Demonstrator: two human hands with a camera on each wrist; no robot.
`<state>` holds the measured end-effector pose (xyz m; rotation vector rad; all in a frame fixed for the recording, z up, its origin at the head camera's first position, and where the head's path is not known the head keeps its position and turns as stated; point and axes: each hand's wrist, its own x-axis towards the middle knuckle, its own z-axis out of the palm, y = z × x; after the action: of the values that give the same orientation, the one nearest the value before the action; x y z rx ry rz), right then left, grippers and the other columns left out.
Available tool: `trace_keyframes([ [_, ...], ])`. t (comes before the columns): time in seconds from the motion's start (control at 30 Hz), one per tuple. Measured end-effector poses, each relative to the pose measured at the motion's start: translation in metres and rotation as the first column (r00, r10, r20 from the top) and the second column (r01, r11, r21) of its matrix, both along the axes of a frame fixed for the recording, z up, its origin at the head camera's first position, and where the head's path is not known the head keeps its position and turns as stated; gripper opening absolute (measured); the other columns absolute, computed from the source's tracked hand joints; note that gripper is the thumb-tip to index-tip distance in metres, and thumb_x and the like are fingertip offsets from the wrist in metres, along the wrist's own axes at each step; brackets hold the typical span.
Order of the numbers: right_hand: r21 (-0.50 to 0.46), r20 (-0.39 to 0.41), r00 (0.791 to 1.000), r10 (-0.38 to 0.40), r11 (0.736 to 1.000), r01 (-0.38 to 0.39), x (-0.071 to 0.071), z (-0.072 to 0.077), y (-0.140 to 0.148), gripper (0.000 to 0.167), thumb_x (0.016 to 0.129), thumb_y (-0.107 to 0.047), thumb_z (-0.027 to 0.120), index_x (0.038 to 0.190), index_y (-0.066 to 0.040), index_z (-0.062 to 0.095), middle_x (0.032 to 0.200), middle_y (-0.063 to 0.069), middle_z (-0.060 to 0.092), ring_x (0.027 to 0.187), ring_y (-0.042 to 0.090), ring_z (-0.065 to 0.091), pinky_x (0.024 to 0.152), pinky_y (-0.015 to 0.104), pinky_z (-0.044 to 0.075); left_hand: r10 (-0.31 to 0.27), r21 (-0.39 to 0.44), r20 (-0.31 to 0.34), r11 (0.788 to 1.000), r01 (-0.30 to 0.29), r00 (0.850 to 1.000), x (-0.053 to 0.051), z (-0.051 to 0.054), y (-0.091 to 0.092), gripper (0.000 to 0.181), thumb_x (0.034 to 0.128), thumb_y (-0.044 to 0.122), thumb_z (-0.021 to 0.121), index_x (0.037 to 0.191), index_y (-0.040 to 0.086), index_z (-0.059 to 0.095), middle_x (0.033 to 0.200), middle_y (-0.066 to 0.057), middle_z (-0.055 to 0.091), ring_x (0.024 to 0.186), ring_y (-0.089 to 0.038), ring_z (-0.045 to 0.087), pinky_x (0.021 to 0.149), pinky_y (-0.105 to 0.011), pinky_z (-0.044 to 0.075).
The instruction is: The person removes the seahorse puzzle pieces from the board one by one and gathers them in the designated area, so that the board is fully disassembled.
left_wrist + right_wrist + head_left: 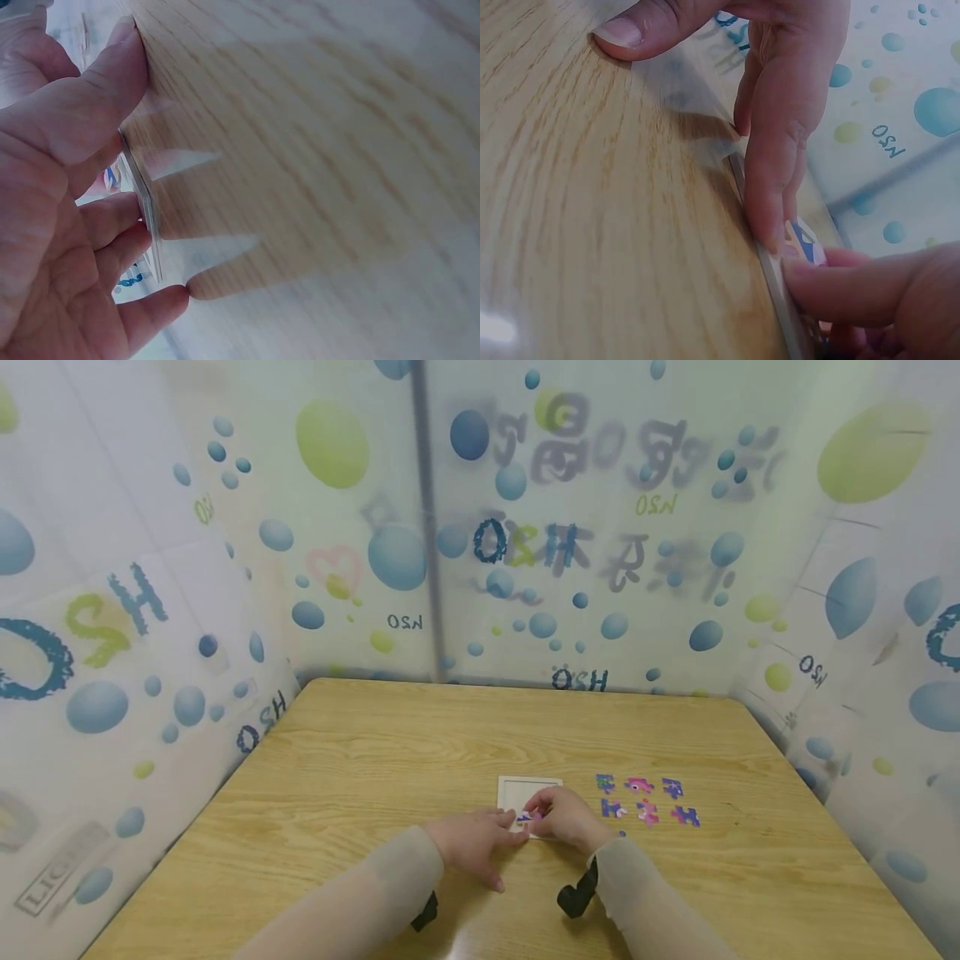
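Note:
A small white puzzle tray (530,780) with a raised rim lies on the table. My left hand (472,845) rests at its near left corner, fingers extended; in the left wrist view some of them touch the tray's edge (155,232). Inside the tray's near part, my right hand (572,818) pinches a purple and pink puzzle piece (524,817) between thumb and fingers. The right wrist view shows a blue, white and orange printed piece (803,241) beside the right thumb and the left fingertip. Fingers hide much of the tray's near side.
Right of the tray, several loose pieces lie in rows, among them a pink piece with an eye (638,786) and a purple one (686,816). A bit of blue (622,833) shows by the right wrist. Printed curtains (525,610) surround the wooden table (360,760).

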<state>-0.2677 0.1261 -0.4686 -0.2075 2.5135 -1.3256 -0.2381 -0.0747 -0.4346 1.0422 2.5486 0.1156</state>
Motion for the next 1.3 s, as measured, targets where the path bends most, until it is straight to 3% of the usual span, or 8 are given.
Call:
trace_keyframes([
  [0.37, -0.049, 0.005, 1.0, -0.027, 0.998, 0.027, 0.0018, -0.0022, 0.001, 0.021, 0.078, 0.0, 0.074, 0.096, -0.01, 0.072, 0.089, 0.004, 0.058, 0.085, 0.02, 0.051, 0.072, 0.031, 0.041, -0.005, -0.001, -0.012, 1.0, 0.005, 1.0, 0.001, 0.0023, 0.0002, 0.077, 0.0781, 0.047, 0.075, 0.146, 0.031, 0.043, 0.156, -0.006, 0.029, 0.141, -0.027, 0.03, 0.111, -0.04, 0.032],
  [0.6, -0.124, 0.05, 0.998, -0.043, 0.991, 0.049, 0.0004, -0.0038, 0.0016, 0.016, 0.079, 0.0, 0.074, 0.092, -0.006, 0.067, 0.086, 0.006, 0.057, 0.081, 0.02, 0.051, 0.069, 0.029, 0.042, -0.007, 0.002, -0.007, 1.0, 0.007, 1.0, 0.0007, 0.001, 0.0005, 0.077, 0.0782, 0.046, 0.076, 0.146, 0.031, 0.043, 0.156, -0.006, 0.029, 0.141, -0.028, 0.029, 0.111, -0.041, 0.031],
  [1.3, -0.173, 0.068, 0.997, -0.031, 0.984, 0.042, -0.0008, -0.0033, 0.0049, 0.012, 0.081, -0.002, 0.072, 0.09, -0.004, 0.066, 0.086, 0.005, 0.059, 0.082, 0.019, 0.052, 0.071, 0.028, 0.043, -0.005, 0.003, -0.015, 1.0, 0.005, 1.0, 0.0008, 0.0007, 0.0001, 0.077, 0.077, 0.047, 0.076, 0.145, 0.031, 0.043, 0.156, -0.006, 0.029, 0.141, -0.028, 0.03, 0.111, -0.041, 0.031],
])
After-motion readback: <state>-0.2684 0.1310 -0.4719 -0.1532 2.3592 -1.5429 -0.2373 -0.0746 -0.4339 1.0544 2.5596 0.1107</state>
